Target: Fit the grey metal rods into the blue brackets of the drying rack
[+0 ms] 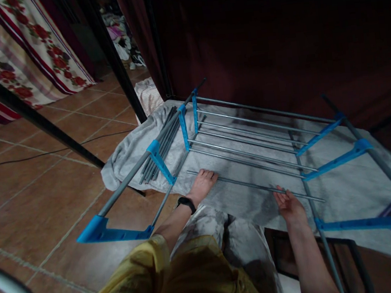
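Note:
A drying rack with grey metal rods [251,142] and blue plastic brackets [338,161] lies flat over a grey towel [129,158] on the floor. My left hand [202,184], with a black watch on the wrist, rests on the towel at the near end of a loose grey rod [249,185]; its fingers are curled by the rod. My right hand [288,204] lies open, fingers spread, touching the same rod near its other end.
Terracotta floor tiles [38,192] spread to the left, crossed by a black cable. A black pole [37,120] and another upright pole stand behind. A floral curtain [29,48] hangs at top left. A dark curtain wall fills the right. A bundle of spare rods [162,145] lies on the towel.

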A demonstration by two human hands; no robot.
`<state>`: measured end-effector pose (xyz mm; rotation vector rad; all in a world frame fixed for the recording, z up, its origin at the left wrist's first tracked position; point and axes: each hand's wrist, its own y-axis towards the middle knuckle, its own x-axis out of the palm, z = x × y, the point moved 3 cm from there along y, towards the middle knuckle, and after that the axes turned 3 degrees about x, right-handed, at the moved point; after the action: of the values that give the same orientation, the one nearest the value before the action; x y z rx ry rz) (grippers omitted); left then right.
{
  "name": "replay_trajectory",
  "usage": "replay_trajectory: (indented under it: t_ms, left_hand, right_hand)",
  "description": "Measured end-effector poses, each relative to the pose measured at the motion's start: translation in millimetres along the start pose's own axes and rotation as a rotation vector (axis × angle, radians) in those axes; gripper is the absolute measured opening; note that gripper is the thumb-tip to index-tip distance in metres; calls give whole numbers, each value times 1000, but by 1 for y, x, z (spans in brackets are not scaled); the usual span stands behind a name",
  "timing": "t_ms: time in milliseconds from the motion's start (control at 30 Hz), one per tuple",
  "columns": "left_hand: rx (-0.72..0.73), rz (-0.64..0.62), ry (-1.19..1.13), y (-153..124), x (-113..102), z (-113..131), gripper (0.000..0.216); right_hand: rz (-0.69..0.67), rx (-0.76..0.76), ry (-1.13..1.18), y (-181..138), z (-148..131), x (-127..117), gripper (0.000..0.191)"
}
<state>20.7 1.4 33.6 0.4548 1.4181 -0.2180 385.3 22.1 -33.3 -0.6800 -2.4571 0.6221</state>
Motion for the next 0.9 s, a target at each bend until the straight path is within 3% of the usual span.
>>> replay_trajectory:
  t_ms: [533,900]
  left_hand:
    - [3,-14,46,-1,6,5,26]
    - [24,-8,68,-2,8,6,26]
  right_hand:
    - [-84,-25,86,-10,4,-8,16]
    - [-92,-43,91,-11,5,-8,8]
